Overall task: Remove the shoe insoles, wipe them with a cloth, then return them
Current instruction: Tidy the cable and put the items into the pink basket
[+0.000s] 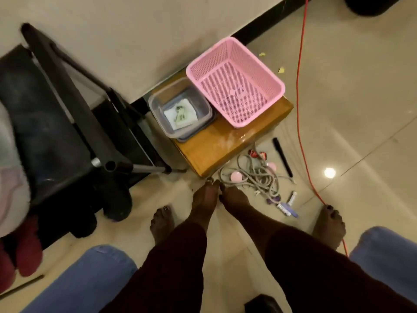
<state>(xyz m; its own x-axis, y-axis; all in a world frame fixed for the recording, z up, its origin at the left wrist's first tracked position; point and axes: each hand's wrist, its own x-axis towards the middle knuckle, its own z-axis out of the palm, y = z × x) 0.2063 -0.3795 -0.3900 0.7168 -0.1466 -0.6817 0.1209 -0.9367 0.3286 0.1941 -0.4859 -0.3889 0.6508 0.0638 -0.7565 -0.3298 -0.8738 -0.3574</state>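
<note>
My left hand (205, 198) and right hand (233, 199) reach down side by side toward the floor, fingers stretched forward and holding nothing. Their fingertips end at the corner of a low wooden stool (214, 152) and beside a tangle of grey cord (255, 177). A white cloth (180, 114) with a green print lies in a clear plastic tub (158, 105) on the stool. A dark shoe (117, 202) sits at the foot of a black rack (67, 123) on the left. No insole is visible.
An empty pink mesh basket (234, 82) stands on the stool next to the tub. A black pen (283, 158), small tubes (291, 198) and a red cable (300, 109) lie on the tiled floor. Red footwear (24, 256) sits at the far left. My bare feet flank the hands.
</note>
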